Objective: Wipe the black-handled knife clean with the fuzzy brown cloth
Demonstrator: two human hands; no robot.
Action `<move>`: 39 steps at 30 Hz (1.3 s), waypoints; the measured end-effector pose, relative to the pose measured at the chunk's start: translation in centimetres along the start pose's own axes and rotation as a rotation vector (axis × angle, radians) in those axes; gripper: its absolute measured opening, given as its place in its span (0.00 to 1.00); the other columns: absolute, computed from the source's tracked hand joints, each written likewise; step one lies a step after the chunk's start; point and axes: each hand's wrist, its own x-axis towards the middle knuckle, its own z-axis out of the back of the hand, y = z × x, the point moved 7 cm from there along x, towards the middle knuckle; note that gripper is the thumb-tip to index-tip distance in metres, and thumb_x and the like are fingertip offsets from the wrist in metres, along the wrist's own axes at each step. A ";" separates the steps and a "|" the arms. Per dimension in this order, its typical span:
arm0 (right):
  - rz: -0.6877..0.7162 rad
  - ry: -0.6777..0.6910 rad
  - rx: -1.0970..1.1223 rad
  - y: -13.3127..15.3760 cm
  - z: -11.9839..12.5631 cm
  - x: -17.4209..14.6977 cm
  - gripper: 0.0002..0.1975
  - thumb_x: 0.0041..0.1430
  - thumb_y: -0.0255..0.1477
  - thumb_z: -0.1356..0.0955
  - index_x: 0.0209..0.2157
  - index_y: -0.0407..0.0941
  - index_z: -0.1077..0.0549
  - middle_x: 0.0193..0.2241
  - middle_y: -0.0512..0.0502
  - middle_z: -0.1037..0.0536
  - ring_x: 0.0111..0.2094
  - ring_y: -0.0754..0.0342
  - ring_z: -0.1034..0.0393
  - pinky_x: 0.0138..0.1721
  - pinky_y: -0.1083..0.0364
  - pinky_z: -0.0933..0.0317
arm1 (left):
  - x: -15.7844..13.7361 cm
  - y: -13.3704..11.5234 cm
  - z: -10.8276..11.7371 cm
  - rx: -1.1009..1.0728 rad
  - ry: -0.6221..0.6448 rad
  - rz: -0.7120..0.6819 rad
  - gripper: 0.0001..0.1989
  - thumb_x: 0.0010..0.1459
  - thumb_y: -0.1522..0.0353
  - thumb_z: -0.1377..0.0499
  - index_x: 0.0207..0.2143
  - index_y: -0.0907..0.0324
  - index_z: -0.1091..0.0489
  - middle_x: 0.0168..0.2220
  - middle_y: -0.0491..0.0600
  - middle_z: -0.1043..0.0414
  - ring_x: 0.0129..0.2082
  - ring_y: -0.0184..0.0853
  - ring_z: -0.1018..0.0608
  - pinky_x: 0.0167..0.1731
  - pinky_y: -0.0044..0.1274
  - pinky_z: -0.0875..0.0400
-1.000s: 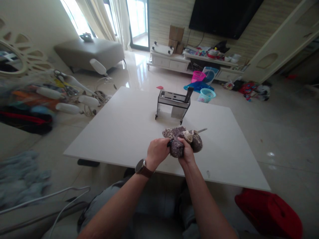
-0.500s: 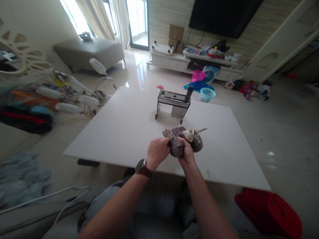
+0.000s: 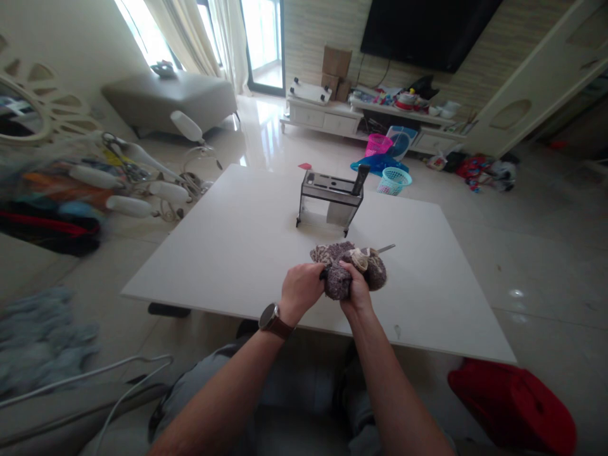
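Observation:
My left hand (image 3: pixel 303 288), with a watch on its wrist, is closed around the dark handle of a knife. Only the narrow metal end of the knife (image 3: pixel 387 247) sticks out on the far right of a brown and beige fuzzy cloth (image 3: pixel 338 283); most of the blade is hidden. Bunched around the blade, the cloth is gripped by my right hand (image 3: pixel 357 290), thumb on top. Both hands are over the near part of the white table (image 3: pixel 228 247). Beyond them stands a metal knife holder (image 3: pixel 327 190) with one black-handled knife (image 3: pixel 361 180) in its right end.
A small red piece (image 3: pixel 304 166) lies by the table's far edge. Past that edge are a light blue basket (image 3: pixel 393 181) and a pink basket (image 3: pixel 379 144) on the floor. A red seat (image 3: pixel 513 405) is at the right, and a lamp with white shades (image 3: pixel 130 206) at the left.

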 end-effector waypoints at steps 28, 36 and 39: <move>0.006 0.016 0.012 -0.1 0.1 0.2 0.19 0.41 0.27 0.23 0.39 0.41 0.21 0.36 0.48 0.16 0.35 0.53 0.21 0.39 0.56 0.26 | 0.0 0.0 0.0 -0.012 0.023 0.011 0.09 0.62 0.70 0.43 0.36 0.55 0.22 0.36 0.53 0.19 0.37 0.40 0.19 0.35 0.27 0.34; 0.011 -0.001 -0.008 -0.1 0.2 0.1 0.19 0.43 0.28 0.23 0.40 0.42 0.21 0.35 0.49 0.16 0.34 0.54 0.21 0.38 0.56 0.25 | 0.0 0.1 -0.1 -0.011 0.022 0.004 0.09 0.62 0.70 0.44 0.36 0.54 0.22 0.37 0.53 0.20 0.37 0.40 0.19 0.35 0.27 0.34; 0.008 0.019 -0.022 -0.1 0.1 0.1 0.18 0.43 0.28 0.23 0.40 0.42 0.22 0.35 0.49 0.16 0.34 0.54 0.21 0.38 0.56 0.25 | 0.0 0.1 -0.1 -0.006 0.008 -0.003 0.09 0.61 0.70 0.43 0.35 0.54 0.23 0.36 0.52 0.19 0.36 0.40 0.19 0.34 0.27 0.35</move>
